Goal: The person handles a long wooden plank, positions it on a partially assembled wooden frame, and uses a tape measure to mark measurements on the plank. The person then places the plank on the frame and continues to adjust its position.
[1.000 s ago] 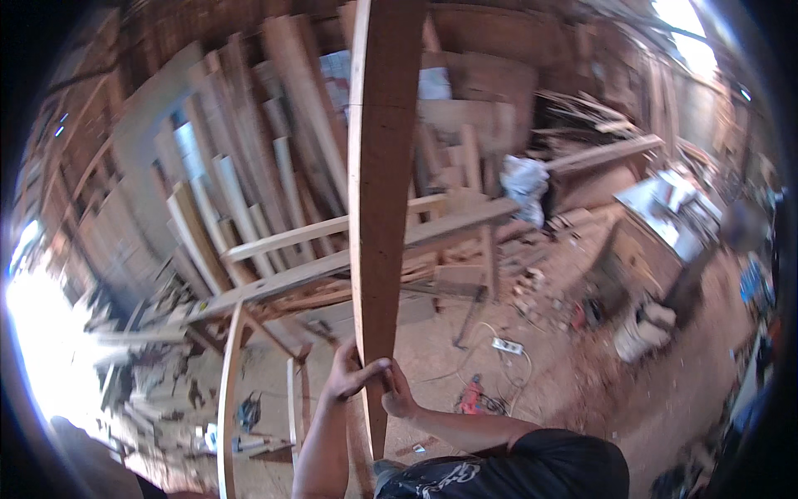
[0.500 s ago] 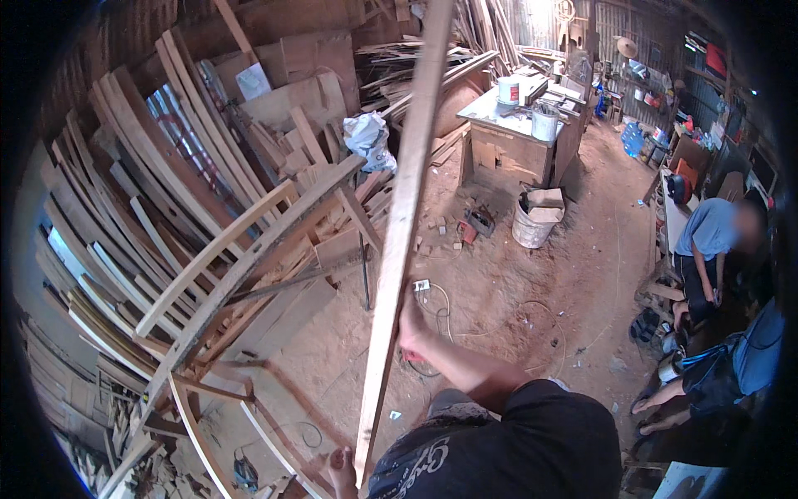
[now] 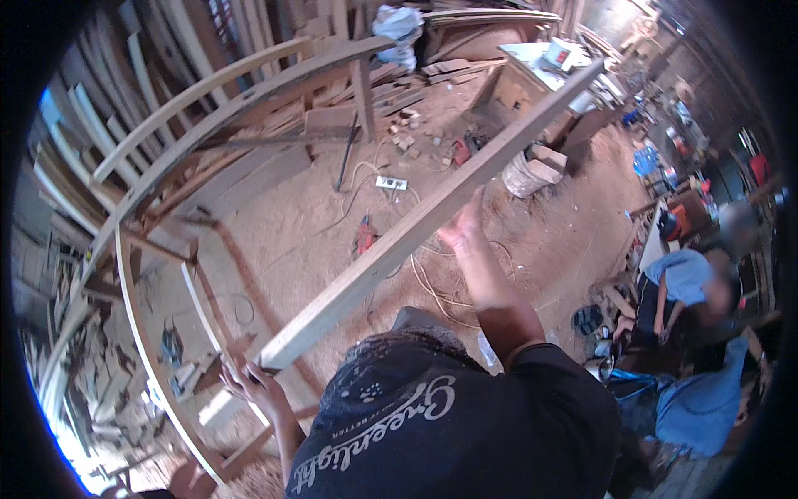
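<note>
A long, squared wooden beam runs diagonally in front of me, from the lower left up to the right. My right hand grips it near the middle from below, its fingers partly hidden behind the wood. At the beam's near end, my left hand holds the end edge, with some fingers stretched past it. Left of that hand stands a curved wooden frame with slender bent legs. On the sandy floor beyond the beam lies a red power tool.
A long curved rail spans the left side before stacked boards. A white power strip and loose cable lie on the floor. Ahead are a bucket of offcuts and a workbench. People sit at right, one in a blue shirt.
The beam has swung from nearly upright in view to a diagonal slant, its far end moving right. My view has shifted, and both hands stay at the beam.
</note>
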Motion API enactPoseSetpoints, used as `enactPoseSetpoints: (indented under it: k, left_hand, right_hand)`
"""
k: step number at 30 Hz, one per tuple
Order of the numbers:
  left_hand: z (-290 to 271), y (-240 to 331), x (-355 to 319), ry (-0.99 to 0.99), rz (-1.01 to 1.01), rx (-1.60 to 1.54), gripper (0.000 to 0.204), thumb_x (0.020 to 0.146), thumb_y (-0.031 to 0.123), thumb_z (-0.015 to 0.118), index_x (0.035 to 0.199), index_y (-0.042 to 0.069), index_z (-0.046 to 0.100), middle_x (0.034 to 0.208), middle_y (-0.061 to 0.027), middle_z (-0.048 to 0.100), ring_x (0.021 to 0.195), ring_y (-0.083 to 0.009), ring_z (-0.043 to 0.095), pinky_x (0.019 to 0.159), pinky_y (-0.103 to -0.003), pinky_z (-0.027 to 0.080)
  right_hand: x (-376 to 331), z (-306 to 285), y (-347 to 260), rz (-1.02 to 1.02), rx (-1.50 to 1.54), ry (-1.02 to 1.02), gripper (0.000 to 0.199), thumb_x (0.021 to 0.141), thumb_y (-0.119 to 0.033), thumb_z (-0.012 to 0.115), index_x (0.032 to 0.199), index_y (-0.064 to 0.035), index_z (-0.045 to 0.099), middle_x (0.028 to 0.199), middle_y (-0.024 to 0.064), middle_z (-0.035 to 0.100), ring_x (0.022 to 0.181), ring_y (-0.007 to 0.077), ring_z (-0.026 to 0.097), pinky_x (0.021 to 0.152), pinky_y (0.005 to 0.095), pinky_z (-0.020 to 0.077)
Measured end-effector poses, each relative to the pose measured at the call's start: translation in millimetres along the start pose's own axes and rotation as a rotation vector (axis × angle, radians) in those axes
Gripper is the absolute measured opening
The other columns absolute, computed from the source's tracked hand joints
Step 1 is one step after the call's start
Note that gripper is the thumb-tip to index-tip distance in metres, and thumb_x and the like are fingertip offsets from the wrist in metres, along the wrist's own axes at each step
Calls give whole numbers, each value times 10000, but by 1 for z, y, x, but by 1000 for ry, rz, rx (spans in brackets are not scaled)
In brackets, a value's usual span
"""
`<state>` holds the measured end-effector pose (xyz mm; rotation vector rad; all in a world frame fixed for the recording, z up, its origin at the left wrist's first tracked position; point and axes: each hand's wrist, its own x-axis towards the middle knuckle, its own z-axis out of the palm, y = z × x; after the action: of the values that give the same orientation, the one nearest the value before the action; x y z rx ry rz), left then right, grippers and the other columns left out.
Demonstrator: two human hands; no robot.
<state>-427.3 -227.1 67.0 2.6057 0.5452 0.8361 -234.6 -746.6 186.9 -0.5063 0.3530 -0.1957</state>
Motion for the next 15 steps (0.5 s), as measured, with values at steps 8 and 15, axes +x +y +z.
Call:
enactPoseSetpoints:
  k: [8,15]
  left_hand:
    - [25,8,64,405,124,118,362,1062,371,530,1219,107,720,1464,-209,541,1447,-450,372,1161,-665,239]
    - [60,43,37,354,-641,-158,1043,952,455,690,1644,15,46,1688,-304,25,1575,-469,8,1263,-612,117]
  right_hand:
    - [54,-59,-5,104,-51,67,830,997,-710,435,1623,-181,300,1652,70,358,1483,323,378,1177,618,342]
    - [59,-126,-15,173,-133,271,769,963,-699,518,1502,-152,493,1539,101,516,1405,343,483,1174,612,354]
